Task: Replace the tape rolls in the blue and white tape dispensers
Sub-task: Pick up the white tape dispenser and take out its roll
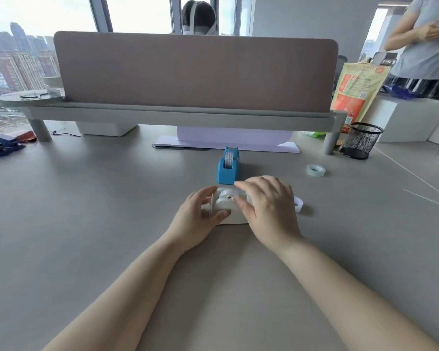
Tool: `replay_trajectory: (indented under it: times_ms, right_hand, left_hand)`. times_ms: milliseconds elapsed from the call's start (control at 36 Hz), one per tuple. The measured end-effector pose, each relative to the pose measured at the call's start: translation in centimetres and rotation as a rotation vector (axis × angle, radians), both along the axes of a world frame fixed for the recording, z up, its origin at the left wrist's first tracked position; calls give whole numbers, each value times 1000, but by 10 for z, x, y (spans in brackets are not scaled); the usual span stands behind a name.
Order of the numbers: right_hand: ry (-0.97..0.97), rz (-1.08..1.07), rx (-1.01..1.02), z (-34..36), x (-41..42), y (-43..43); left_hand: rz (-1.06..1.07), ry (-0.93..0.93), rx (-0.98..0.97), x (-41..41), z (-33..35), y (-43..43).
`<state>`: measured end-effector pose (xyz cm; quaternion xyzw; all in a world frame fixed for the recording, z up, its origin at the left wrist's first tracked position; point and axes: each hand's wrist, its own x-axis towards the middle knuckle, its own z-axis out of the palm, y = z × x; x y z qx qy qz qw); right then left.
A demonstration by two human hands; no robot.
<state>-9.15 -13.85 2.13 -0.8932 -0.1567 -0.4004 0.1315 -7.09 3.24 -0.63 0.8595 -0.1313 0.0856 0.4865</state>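
White tape dispenser [235, 216] sits on the grey desk [86, 211], close in front of the person and between both hands. A roll of tape [227, 196] appears seated in its cradle, hub visible at centre; whether it is fully home cannot be told.

Left hand [200, 216] is cupped against the dispenser's left side, thumb and fingers curled around it, apparently pinching a thin edge that is too blurred to identify. Right hand [266, 206] lies over the right side, fingers bent, with fingertips [241, 184] at the roll; the grip itself is partly hidden.

Blue tape dispenser [228, 168] stands upright just behind the white one, a roll showing in its slot. A clear tape roll [315, 170] lies flat on the desk to the right, well apart. Another small whitish roll [298, 204] lies just beside the right hand, half hidden by it.

Further out: a black mesh pen cup [361, 140] at right, a desk divider [195, 72] across the back.

Assessment: the step in hand is the white dispenser's roll, being seated or lifted; which cannot be determined. The next move likely calls for steadying the body with the left hand while the right works the roll at its hub.
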Motion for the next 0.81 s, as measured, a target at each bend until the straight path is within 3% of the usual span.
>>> replay_trajectory:
  times_ms: [222, 611, 806]
  right_hand:
    - [257, 10, 3, 13, 14, 1]
    - [190, 27, -35, 7, 26, 7]
    - [80, 66, 67, 16, 30, 29]
  left_hand:
    - [-4, -52, 26, 1, 3, 0]
    - [-10, -25, 4, 3, 2, 1]
    - [-53, -9, -10, -2, 12, -5]
